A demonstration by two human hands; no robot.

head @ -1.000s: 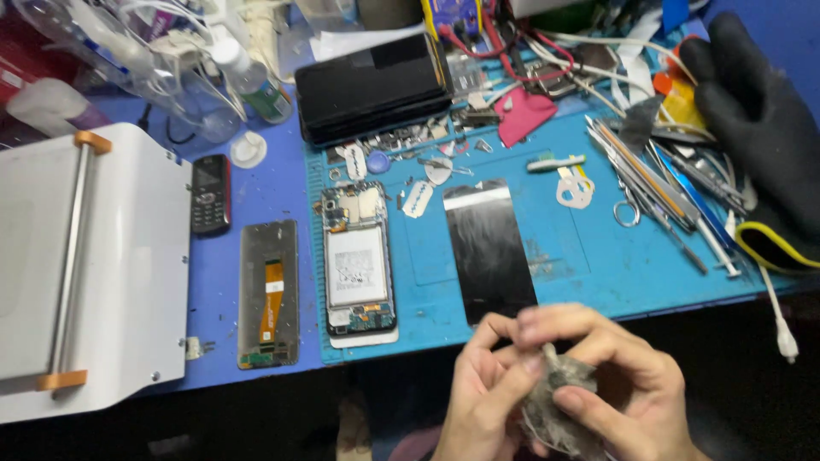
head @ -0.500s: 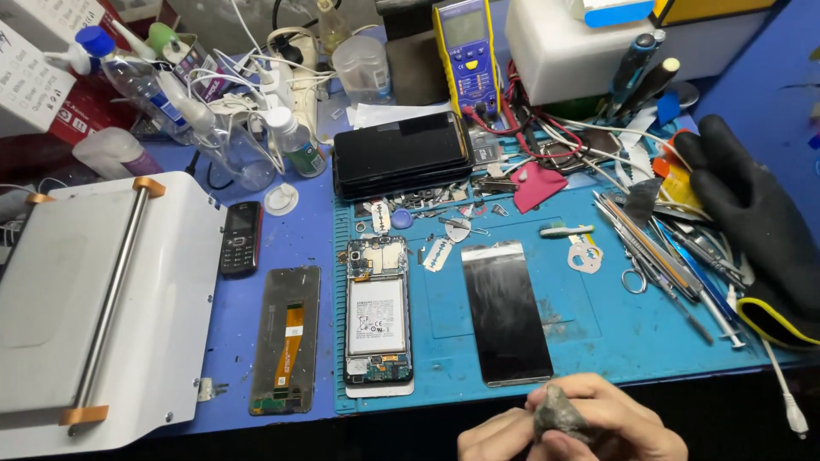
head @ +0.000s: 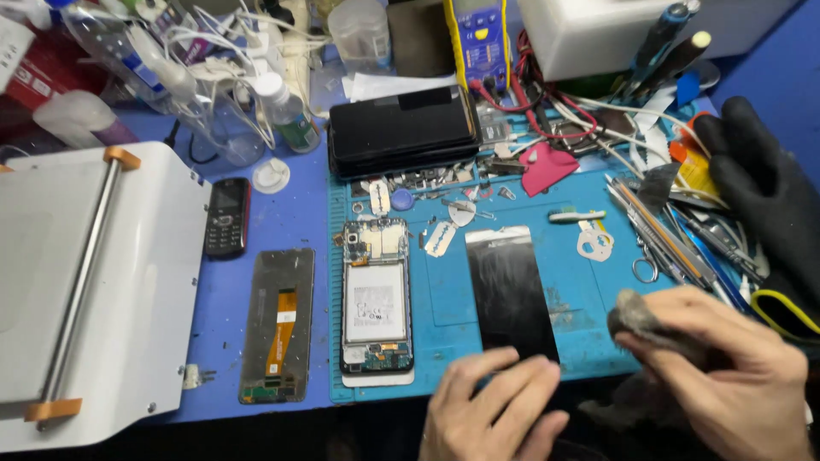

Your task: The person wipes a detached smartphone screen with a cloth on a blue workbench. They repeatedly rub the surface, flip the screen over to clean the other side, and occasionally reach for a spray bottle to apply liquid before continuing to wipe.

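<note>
A white, smooth-cased machine with a metal roller bar and orange end caps filled the left of the bench. Beside it lay the blue rubbery work mat, its upper edge crowded with tools, blades and a pile of dark phones. A black glove slumped at the far right. On the mat, an opened phone showed its battery and board; just beside it the flat, glossy black screen panel lay with bare mat to its right. The left hand rested at the panel's near edge, fingers together and flat, pressing it down. The right hand had its fingers clamped on a grey, fuzzy cloth wad, near the panel but apart from it.
</note>
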